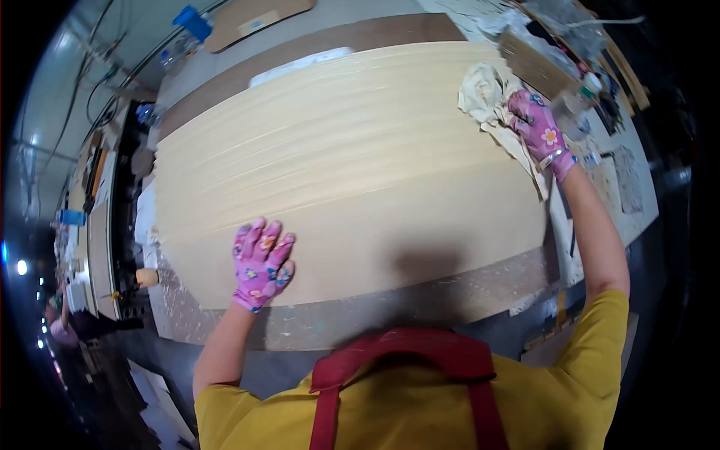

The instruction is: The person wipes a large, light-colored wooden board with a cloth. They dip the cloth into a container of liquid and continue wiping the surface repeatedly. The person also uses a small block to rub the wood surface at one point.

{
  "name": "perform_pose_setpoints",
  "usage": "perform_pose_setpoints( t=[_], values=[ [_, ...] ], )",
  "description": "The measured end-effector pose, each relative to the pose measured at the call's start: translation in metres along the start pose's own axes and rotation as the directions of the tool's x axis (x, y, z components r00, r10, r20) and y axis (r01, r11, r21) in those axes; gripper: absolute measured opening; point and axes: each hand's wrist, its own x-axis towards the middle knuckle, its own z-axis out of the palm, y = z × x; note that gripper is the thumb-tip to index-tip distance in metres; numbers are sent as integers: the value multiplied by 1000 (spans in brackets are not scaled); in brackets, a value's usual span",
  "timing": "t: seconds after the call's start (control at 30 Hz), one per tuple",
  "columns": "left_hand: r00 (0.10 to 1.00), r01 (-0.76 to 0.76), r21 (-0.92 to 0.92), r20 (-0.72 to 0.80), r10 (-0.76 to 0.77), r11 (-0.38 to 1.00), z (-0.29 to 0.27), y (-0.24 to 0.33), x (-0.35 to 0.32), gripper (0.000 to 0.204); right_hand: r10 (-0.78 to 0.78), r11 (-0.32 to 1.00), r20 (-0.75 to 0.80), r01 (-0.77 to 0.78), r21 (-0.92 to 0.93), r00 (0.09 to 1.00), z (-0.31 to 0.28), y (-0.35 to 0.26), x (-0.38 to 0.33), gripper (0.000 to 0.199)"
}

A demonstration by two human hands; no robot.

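A large pale cream panel [345, 157] lies flat on the worktable, with long strips of cream tape or film in ridges across its far part and a smoother near part. My left hand [262, 262], in a pink flowered glove, rests on the panel's near left part, fingers spread and holding nothing. At the far right corner my right hand [536, 127], gloved alike, is closed on a crumpled off-white cloth [484, 94]. Part of the cloth trails down along the panel's right edge. The fingertips of the right hand are partly hidden by the cloth.
The worktable's [322, 324] stained brown near edge shows below the panel. A clear bottle [574, 101] and a cardboard box [534, 66] stand beyond my right hand. Far left are a blue container [193, 24] and a brown board [255, 21]. Another person [64, 326] is at the left.
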Motion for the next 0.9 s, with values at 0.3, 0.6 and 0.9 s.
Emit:
perform_pose_setpoints(
  t=[0.3, 0.6, 0.9],
  values=[
    [1000, -19, -61, 9, 20, 998, -7, -9, 8, 44, -371, 914, 116, 341, 220, 921, 172, -293, 144, 15],
    [570, 669, -345, -331, -752, 659, -26, -125, -132, 69, -246, 952, 126, 215, 219, 961, 126, -209, 110, 16],
    [404, 493, -861, 99, -910, 126, -15, -145, -151, 62, -353, 918, 191, 300, 259, 916, 290, -489, 224, 17]
  ],
)
